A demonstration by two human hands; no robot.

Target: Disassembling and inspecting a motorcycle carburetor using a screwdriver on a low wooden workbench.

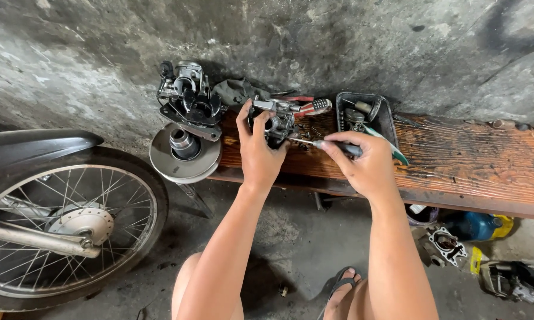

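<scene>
The left hand (258, 151) is closed around a small metal carburetor (277, 122), steadying it on the wooden desk (468, 160) near the wall. The right hand (366, 163) wraps tightly on a screwdriver (329, 145) whose tip meets the carburetor's side. A screw appears to be in work, which calls for a firm brace and a straight tip; a black parts tray (387, 118) sits just beside.
</scene>
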